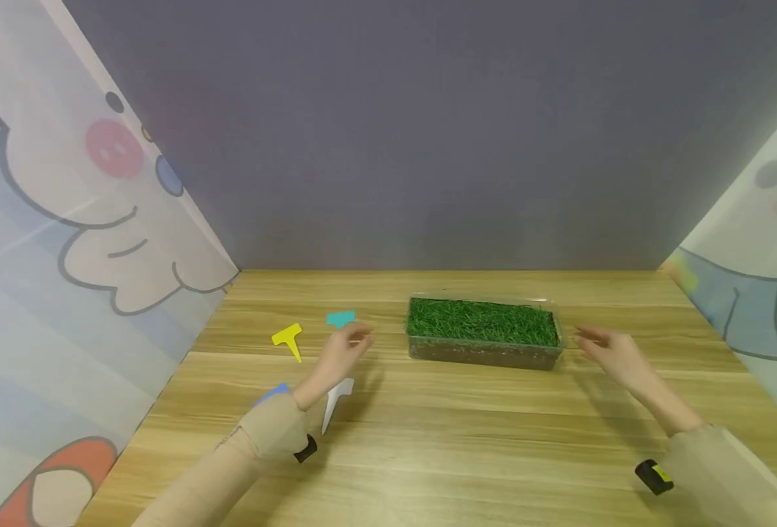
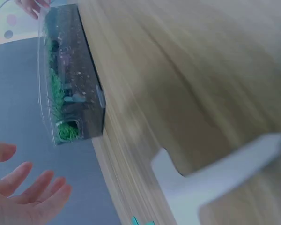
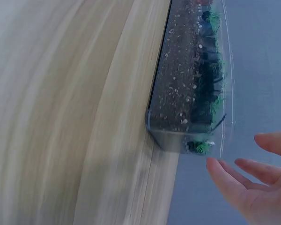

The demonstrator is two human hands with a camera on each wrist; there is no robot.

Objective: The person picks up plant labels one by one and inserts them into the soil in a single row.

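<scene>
A clear plastic box (image 1: 487,354) of dark soil, topped with green grass (image 1: 480,320), stands lengthwise on the wooden table. My left hand (image 1: 343,355) hovers a short way left of it, fingers relaxed and holding nothing. On the other side, my right hand (image 1: 617,356) is close to the box's right end, with a small gap between them. In the right wrist view its fingers (image 3: 225,180) are loosely spread. Beneath or beside my left hand and forearm lie T-shaped plant labels: white (image 1: 338,395), teal (image 1: 340,318), yellow (image 1: 288,337), and a partly covered blue one (image 1: 273,393).
A grey wall panel (image 1: 441,146) rises behind the table (image 1: 467,446). Cartoon-printed sheets hang at the left (image 1: 52,293) and right (image 1: 770,241). Both sleeves carry small dark devices near the wrists.
</scene>
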